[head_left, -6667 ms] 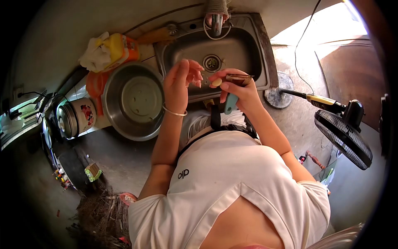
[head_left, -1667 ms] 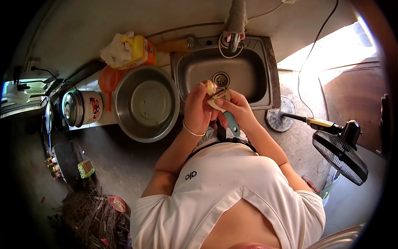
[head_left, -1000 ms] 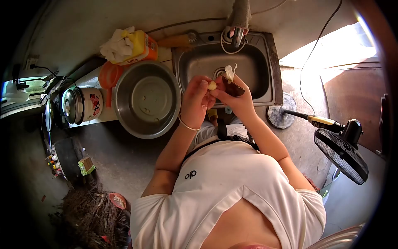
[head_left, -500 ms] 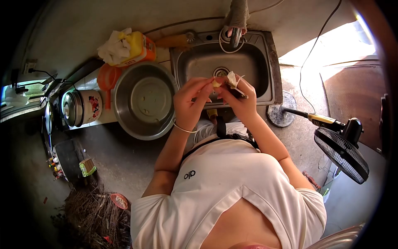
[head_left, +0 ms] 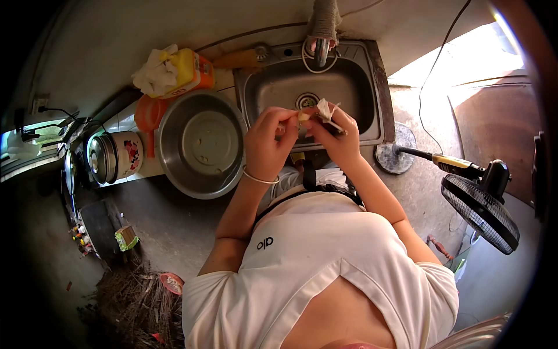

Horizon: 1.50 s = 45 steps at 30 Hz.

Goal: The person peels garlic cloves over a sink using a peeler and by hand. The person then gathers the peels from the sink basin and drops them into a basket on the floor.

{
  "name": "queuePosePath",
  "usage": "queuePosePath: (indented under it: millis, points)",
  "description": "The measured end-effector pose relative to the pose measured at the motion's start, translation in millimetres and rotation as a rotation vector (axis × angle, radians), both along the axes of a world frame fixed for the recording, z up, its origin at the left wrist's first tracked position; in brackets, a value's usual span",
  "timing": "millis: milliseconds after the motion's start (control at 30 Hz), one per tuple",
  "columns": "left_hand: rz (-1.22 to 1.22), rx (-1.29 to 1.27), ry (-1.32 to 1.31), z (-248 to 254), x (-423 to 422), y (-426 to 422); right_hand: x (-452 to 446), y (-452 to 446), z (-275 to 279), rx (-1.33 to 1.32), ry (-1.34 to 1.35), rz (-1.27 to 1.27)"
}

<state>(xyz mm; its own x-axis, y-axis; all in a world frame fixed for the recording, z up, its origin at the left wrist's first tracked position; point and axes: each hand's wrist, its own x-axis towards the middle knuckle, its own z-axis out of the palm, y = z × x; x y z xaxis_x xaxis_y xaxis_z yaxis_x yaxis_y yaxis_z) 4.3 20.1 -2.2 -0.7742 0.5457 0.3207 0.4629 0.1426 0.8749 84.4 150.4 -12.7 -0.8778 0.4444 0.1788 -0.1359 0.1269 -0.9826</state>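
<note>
Over the near edge of the sink, my left hand pinches a small pale yellow piece that looks like a garlic clove. My right hand is closed close beside it, its fingertips meeting the clove. A white, papery piece of garlic sticks up from the right fingers. A thin, knife-like tool also lies in that hand, mostly hidden by the fingers. Left of my hands stands a wide metal basin with a few small pale pieces at its bottom.
A wrapped faucet hangs over the sink's back. An orange dipper, a yellow-and-orange jug and a flowered pot are at left. A black fan stands right. Dry twigs lie on the floor at lower left.
My view has shifted slightly. Both hands stay together over the sink edge with the clove between them; the fingers have moved only a little.
</note>
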Motion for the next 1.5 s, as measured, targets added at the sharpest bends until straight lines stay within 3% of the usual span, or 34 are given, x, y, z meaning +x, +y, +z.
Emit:
queuePosePath:
  millis: [33, 100, 233, 367, 533, 733, 967, 1067, 1133, 1167, 1333, 1500]
  points:
    - [0.009, 0.013, -0.022, -1, 0, 0, -1, 1, 0, -0.001, -0.001, -0.002]
    - [-0.010, 0.032, -0.051, -3, -1, 0, -3, 4, -2, -0.537, -0.134, 0.093]
    - [-0.053, 0.084, -0.129, -3, -3, 1, -2, 8, -4, -0.809, -0.132, 0.214]
    - [-0.083, 0.100, -0.149, 1, -2, 0, -1, 8, -1, -0.895, -0.153, 0.206]
    - [-0.287, 0.235, -0.566, -3, -5, -4, -1, 9, -5, -1.087, -0.121, 0.250]
    - [-0.388, 0.304, -0.777, -6, -6, -4, -3, 9, -9, -1.198, -0.047, 0.378]
    - [-0.373, 0.317, -0.779, -10, -9, -2, 0, 9, -10, -1.195, -0.048, 0.337]
    - [-0.362, 0.339, -0.808, -7, -10, -2, -2, -1, -1, -1.180, -0.076, 0.189]
    - [-0.245, 0.117, -0.372, -7, -7, 0, -3, -8, 5, -1.019, -0.131, -0.003]
    - [-0.244, 0.120, -0.376, -5, -5, 1, -2, -9, 6, -1.017, -0.136, -0.004]
    - [-0.120, 0.086, -0.257, 3, -7, 3, -1, -8, 20, -0.526, -0.229, -0.074]
    - [-0.122, 0.064, -0.254, 6, -10, 6, 1, -1, 14, -0.562, -0.124, -0.037]
